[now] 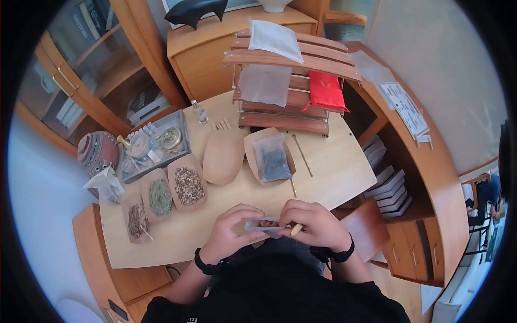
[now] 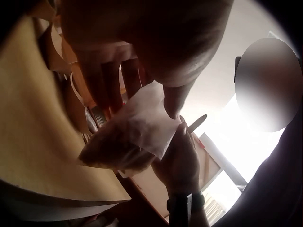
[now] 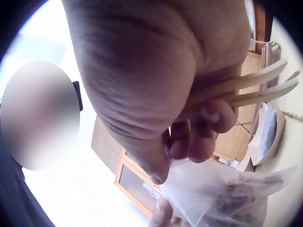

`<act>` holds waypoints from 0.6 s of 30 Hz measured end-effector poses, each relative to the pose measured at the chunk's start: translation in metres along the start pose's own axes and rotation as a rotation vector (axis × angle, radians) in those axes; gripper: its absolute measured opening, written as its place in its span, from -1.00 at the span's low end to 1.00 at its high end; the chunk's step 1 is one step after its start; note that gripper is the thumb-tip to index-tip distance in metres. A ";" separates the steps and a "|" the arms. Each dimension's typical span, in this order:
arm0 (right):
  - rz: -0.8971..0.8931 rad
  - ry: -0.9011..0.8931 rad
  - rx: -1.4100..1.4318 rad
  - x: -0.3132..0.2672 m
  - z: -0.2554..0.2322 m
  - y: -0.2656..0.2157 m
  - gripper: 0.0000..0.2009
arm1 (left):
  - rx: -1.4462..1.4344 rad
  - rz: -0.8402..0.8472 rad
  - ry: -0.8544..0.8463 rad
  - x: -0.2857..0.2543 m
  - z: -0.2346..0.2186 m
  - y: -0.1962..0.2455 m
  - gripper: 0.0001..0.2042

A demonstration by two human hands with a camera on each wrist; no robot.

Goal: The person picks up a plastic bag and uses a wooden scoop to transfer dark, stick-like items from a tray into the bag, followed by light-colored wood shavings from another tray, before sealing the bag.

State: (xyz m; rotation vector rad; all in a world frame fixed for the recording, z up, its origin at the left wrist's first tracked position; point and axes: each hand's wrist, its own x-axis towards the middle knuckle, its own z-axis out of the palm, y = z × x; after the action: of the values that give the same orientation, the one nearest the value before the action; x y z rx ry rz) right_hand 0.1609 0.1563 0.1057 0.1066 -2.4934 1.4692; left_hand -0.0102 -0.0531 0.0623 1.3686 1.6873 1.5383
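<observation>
A small translucent white sachet (image 1: 258, 227) is held over the table's near edge, between both hands. Brown chopped dried herbs (image 1: 267, 223) show in its mouth and darken its lower part. On one side my left hand (image 1: 236, 226) grips the sachet (image 2: 147, 118) between thumb and fingers. Opposite, my right hand (image 1: 319, 223) pinches the edge with thumb and fingertips. That hand also carries wooden tongs (image 3: 258, 90), tucked against the palm under curled fingers, their two pale arms sticking out. The tongs' end (image 1: 295, 230) points toward my body.
Paper trays hold green herbs (image 1: 160, 196), chopped brown pieces (image 1: 188, 185) and darker shreds (image 1: 138, 218). Another tray (image 1: 291, 156) bears a dark-filled bag (image 1: 272, 159). A slatted wooden rack (image 1: 285, 116) stands behind with a red pouch (image 1: 326, 90). A grey tray (image 1: 186, 126) sits left.
</observation>
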 end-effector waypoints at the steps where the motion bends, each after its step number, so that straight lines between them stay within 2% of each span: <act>1: 0.007 0.031 -0.012 0.000 -0.001 0.000 -0.81 | 0.003 0.001 0.009 0.001 0.001 0.000 -0.67; 3: 0.001 0.047 -0.021 0.000 -0.002 -0.003 -0.81 | 0.057 0.064 0.047 0.002 0.002 -0.001 -0.79; 6: -0.025 0.122 -0.064 0.005 0.001 -0.006 -0.80 | 0.142 0.047 0.067 0.000 0.003 0.003 -0.84; 7: -0.047 0.177 -0.095 0.008 0.002 -0.006 -0.80 | 0.141 0.047 0.089 0.000 0.001 0.005 -0.84; 9: -0.039 0.171 -0.100 0.009 0.007 0.002 -0.80 | 0.293 0.115 0.038 0.003 -0.007 0.011 -0.82; 11: -0.035 0.153 -0.103 0.011 0.015 0.003 -0.79 | 0.290 0.119 0.096 0.004 -0.012 0.015 -0.82; 13: 0.208 0.349 0.033 0.015 0.028 -0.002 -0.77 | 0.289 0.126 0.155 0.006 -0.017 0.022 -0.82; 14: 0.196 0.317 0.029 0.020 0.032 -0.004 -0.77 | 0.223 0.107 0.202 0.008 -0.018 0.027 -0.83; 16: 0.240 0.433 0.152 0.030 0.037 -0.009 -0.76 | 0.155 0.087 0.281 0.003 -0.024 0.026 -0.85; 18: 0.233 0.375 0.081 0.041 0.035 -0.012 -0.77 | 0.128 0.034 0.257 -0.003 -0.031 0.016 -0.86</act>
State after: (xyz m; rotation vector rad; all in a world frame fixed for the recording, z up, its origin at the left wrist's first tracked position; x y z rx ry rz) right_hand 0.1177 0.1220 0.1098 -0.4205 -2.1981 1.5112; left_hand -0.0299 -0.0716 0.0843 1.3137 1.9551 1.7117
